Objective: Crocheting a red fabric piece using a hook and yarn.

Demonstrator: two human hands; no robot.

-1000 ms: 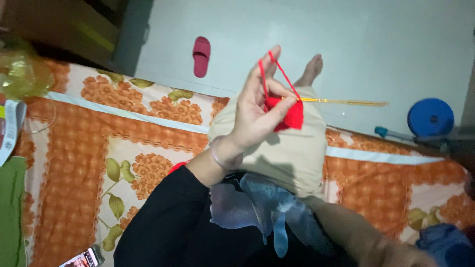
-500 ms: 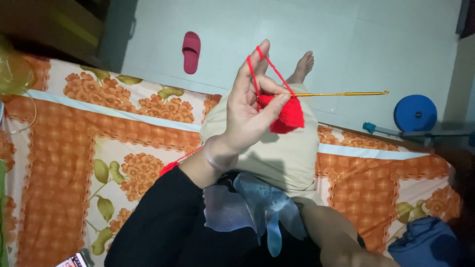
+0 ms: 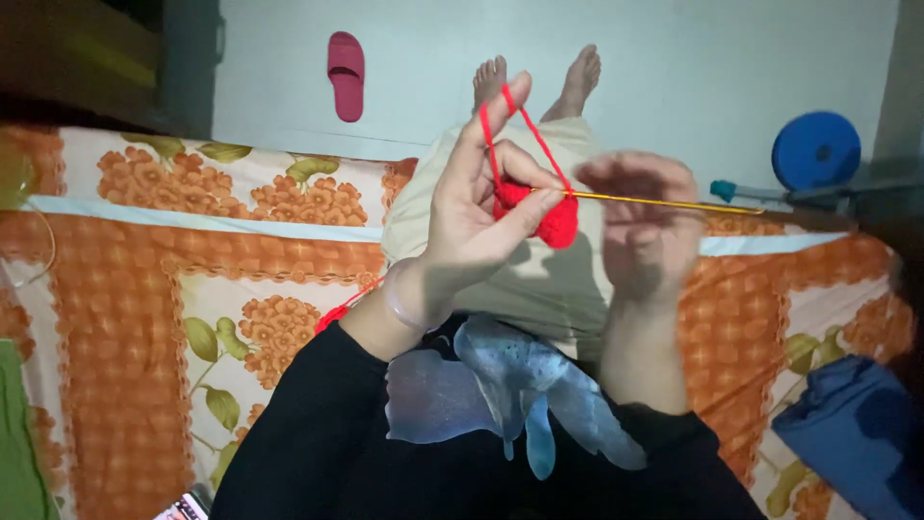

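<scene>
The left hand [image 3: 472, 217] is raised in front of the person's lap, thumb and fingers pinched on a small red crocheted piece [image 3: 544, 214], while a strand of red yarn [image 3: 520, 130] runs up over the raised index fingertip and back down to the work, drawn taut into a narrow triangle. The right hand [image 3: 640, 221] is blurred; its fingers curl around a thin golden crochet hook [image 3: 674, 200] that lies level, its tip at the red piece and its far end pointing toward the right edge of the bed. To work the stitch cleanly, I judge the strand over the index finger should be kept evenly tight, the pinch should sit close under the loop being worked, and the hook should enter squarely so it catches the whole strand rather than splitting it. More red yarn [image 3: 339, 310] trails from under the left wrist across the orange floral bedsheet [image 3: 260, 250]. Beyond the far edge of the bed, a pink slipper [image 3: 346, 75] lies on the pale floor, and a blue round object [image 3: 815, 150] sits near the far right corner. No open container is in view; a blue cloth bundle [image 3: 852, 433] lies at the near right corner, and what it may hold cannot be told.
</scene>
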